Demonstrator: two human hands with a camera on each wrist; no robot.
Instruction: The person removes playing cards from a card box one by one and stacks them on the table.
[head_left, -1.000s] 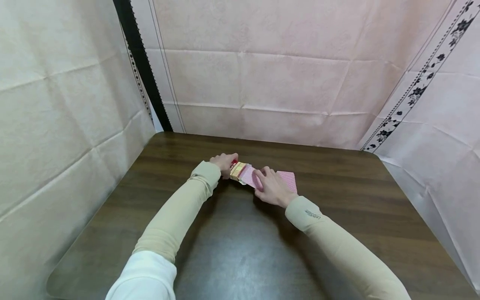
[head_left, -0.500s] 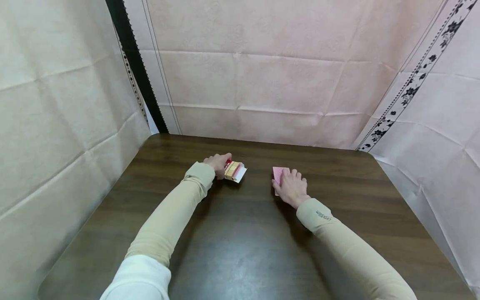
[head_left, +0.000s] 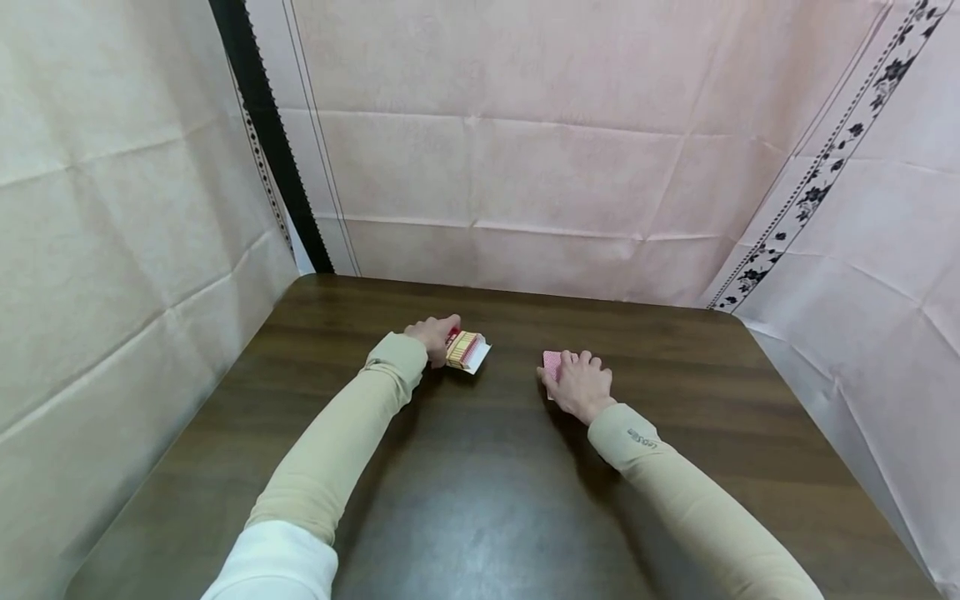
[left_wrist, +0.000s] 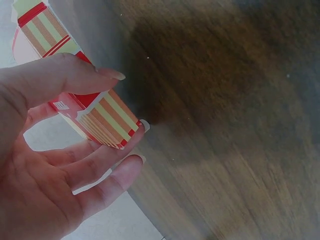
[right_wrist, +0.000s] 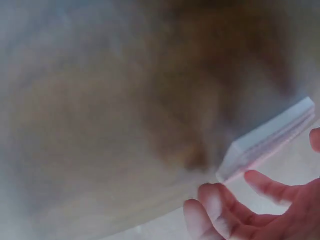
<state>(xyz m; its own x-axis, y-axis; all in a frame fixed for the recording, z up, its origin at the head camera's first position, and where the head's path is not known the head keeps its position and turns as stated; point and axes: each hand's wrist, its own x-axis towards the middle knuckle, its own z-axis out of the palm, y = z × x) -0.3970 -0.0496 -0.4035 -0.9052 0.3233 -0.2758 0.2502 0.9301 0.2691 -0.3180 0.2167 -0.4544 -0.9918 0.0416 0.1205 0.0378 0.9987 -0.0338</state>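
Observation:
My left hand (head_left: 431,337) holds a red and yellow striped card box (head_left: 466,350), its white flap open toward the right. In the left wrist view the thumb lies across the box (left_wrist: 107,117) and the fingers curl along its other side. To the right, my right hand (head_left: 581,386) holds a deck of cards (head_left: 552,362) with pink patterned backs, mostly covered by the hand. The right wrist view shows the white edge of the deck (right_wrist: 272,130), with fingertips (right_wrist: 210,192) at one end and the thumb near the other.
Both hands are toward the far side of a dark brown wooden table (head_left: 450,483) with rounded corners. Pale cloth (head_left: 495,167) hangs behind and on both sides, and a black strip (head_left: 270,133) runs down at the back left.
The right hand has moved right, away from the box, and the pink cards that spanned between them are now gathered under it. The left hand still holds the box.

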